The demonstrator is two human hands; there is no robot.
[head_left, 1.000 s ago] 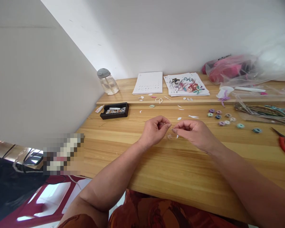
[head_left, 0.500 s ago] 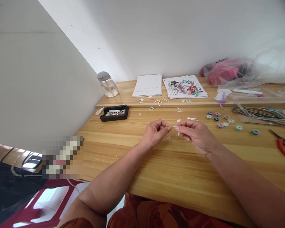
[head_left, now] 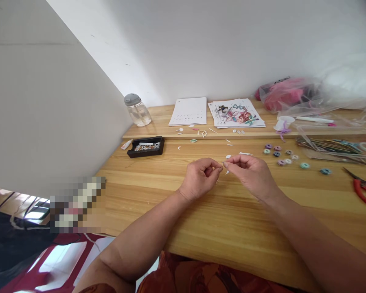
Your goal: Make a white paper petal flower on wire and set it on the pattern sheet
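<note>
Over the middle of the table, my left hand (head_left: 201, 177) and my right hand (head_left: 250, 173) face each other with fingertips almost touching. Thumb and forefinger of the left are pinched together; whatever is between them is too small to make out. The right pinches a small white piece (head_left: 223, 163), mostly hidden by the fingers. Just below the right fingertips shows another white sliver (head_left: 227, 172); whether it is held or lies on the wood, I cannot tell. Behind the hands are a white oval petal piece (head_left: 228, 156) and thin white pointed strips (head_left: 245, 153).
To the right lie several thread bobbins (head_left: 305, 165), red-handled pliers (head_left: 364, 189) and a clear tray of wires (head_left: 332, 146). A black tray of beads (head_left: 146, 147) is at left. On the raised ledge stand a water bottle (head_left: 137, 112), paper sheets (head_left: 189, 110) and a printed flower picture (head_left: 237, 114).
My fingertips have drawn slightly closer and turned. The white piece between them shows less than before. The whole view has shifted a little; objects on the table stay in place.
</note>
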